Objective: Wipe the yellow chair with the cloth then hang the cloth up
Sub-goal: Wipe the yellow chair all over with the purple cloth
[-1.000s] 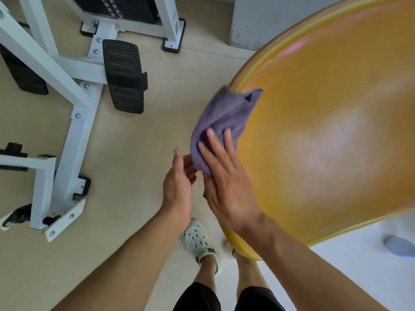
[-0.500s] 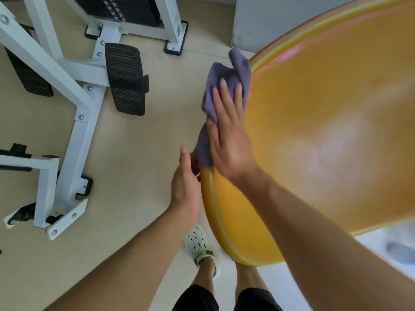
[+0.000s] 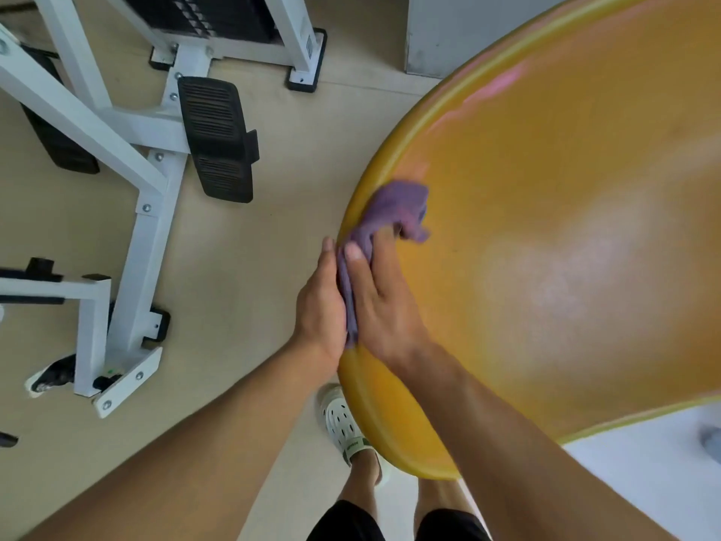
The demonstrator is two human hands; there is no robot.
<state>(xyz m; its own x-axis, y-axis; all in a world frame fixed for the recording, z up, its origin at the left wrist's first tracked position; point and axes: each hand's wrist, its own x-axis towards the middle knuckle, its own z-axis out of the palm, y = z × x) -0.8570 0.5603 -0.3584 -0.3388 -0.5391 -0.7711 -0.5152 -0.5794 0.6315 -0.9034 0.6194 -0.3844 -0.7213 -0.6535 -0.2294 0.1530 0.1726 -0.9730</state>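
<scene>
Head view: the crumpled purple fabric cloth (image 3: 394,206) lies bunched on the left rim of the glossy, rounded yellow plastic chair (image 3: 546,247). The right hand (image 3: 384,306) grips it, thumb on top, fingers curled into the folds. The left hand (image 3: 322,302) rests against the rim's outer side, touching the cloth. Its fingers are mostly hidden, so I cannot tell their hold.

Beige floor (image 3: 265,236), smooth. On the left a white machine frame (image 3: 150,228) stands on it on black feet (image 3: 160,325), with one more foot at the far edge. A small black wheel (image 3: 52,374) is at the frame's near-left end. A grey cabinet base (image 3: 448,41) stands at the far edge. A white shoe (image 3: 343,423) is planted near the bottom edge. In the near-right corner the floor turns white, and a grey object (image 3: 712,443) there is cut off. The chair (image 3: 565,228) covers the right side, its base hidden.
</scene>
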